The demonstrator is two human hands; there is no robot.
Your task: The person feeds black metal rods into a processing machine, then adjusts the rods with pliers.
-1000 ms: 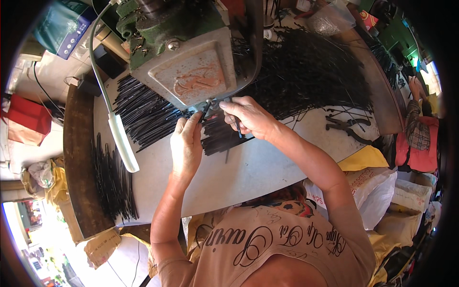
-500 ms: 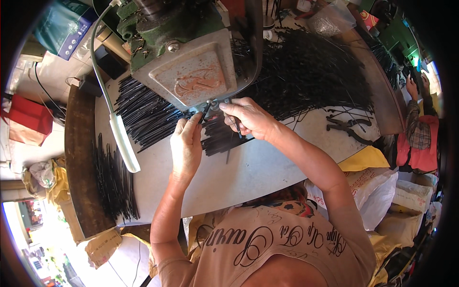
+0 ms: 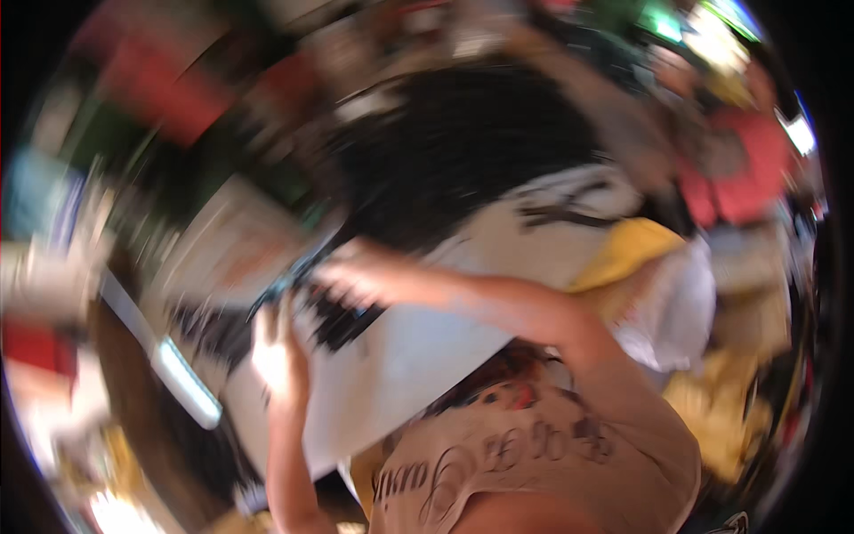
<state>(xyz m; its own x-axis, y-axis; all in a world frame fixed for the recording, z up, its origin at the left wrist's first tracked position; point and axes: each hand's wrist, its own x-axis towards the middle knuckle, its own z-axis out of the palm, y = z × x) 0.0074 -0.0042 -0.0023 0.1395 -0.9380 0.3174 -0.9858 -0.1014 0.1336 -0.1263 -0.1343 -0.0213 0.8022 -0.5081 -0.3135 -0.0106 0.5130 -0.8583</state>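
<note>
Both hands at a heap of thin black strips, in a badly blurred view.

The left hand (image 3: 277, 356) and right hand (image 3: 360, 278) meet over a small bunch of black strips (image 3: 342, 322) lying on the pale surface (image 3: 418, 356); blur hides whether either hand is gripping. A far bigger black heap (image 3: 463, 151) lies beyond them, and a pale machine (image 3: 236, 249) stands just left.

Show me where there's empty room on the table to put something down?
The picture is blurred, so only roughly. The pale table looks bare just below the right hand and right of the left hand, down to the near edge. It is crowded further back, under the big pile of black strips, and between the hands, where more strips lie.
</note>
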